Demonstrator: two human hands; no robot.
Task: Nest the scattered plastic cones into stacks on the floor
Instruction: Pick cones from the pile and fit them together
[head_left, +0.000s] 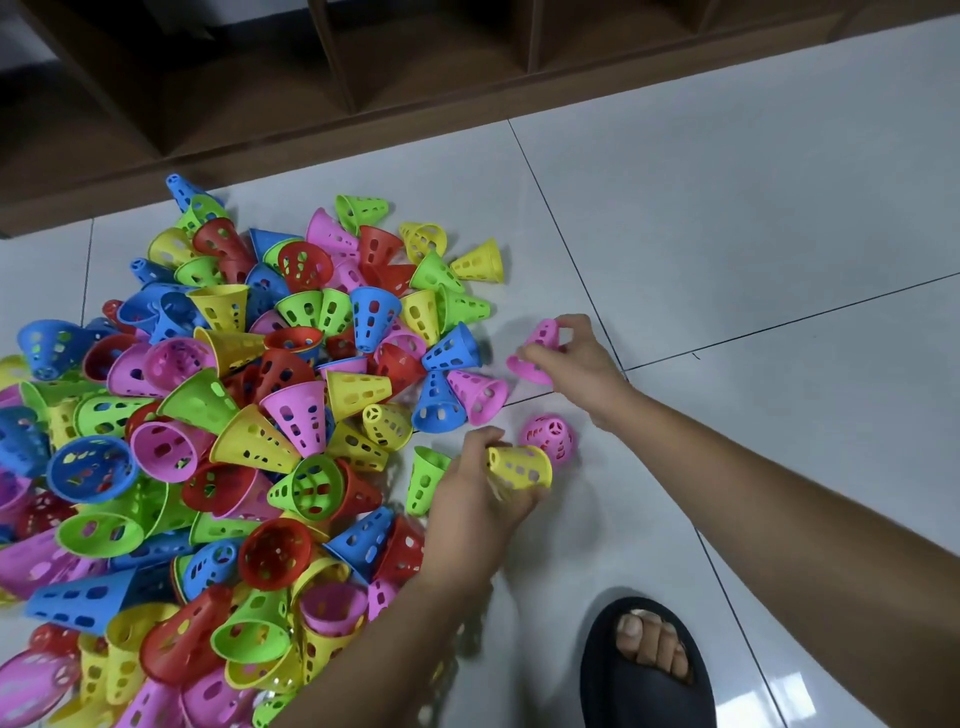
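A big heap of perforated plastic cones (249, 415) in red, blue, green, yellow and pink covers the left of the floor. At the heap's right edge my left hand (470, 493) grips a yellow cone (519, 467) lying on its side. Further right and up, my right hand (576, 358) pinches a pink cone (537, 351) just above the floor. Another pink cone (549, 438) stands upright on the tiles between the two hands. A green cone (426, 478) lies just left of my left hand.
The floor is light grey tile (753, 234) with dark joints, open to the right of the heap. A brown wooden shelf unit (363, 88) runs along the back. A foot in a black slipper (644, 660) stands at the bottom, right of my left forearm.
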